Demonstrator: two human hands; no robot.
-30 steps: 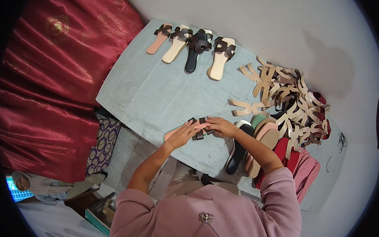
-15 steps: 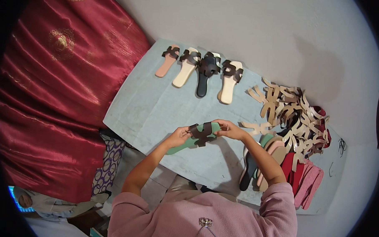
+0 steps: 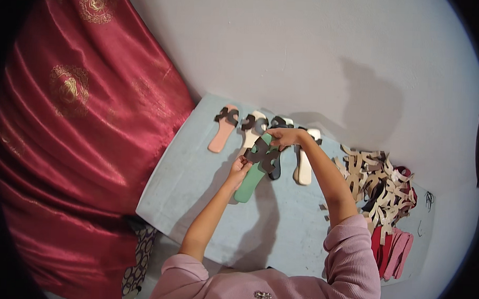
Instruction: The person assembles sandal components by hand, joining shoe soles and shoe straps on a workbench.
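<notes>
- Left hand (image 3: 240, 170) pinches green sandal (image 3: 250, 183) mid-edge by the strap (image 3: 259, 148); right hand (image 3: 283, 137) pinches its toe — two grips, probably for steadiness.
- Sandal's up off the table (image 3: 170, 181), before the finished-looking row.
- Strap pile (image 3: 378, 186) sits right — likely for reach.

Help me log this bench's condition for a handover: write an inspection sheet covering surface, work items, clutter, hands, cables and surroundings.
Surface: pale blue-grey table, shadowed below the hands.
Work items: green sandal with dark straps, held above the table; row of sandals near the wall, partly hidden.
Clutter: heap of mostly beige strap pieces on the right; pink pieces nearby.
Hands: left hand grips the green sandal's left edge; right hand its upper end.
Cables: thin black tangle far right, kind unclear.
Surroundings: red curtain left, pale wall behind.
</notes>
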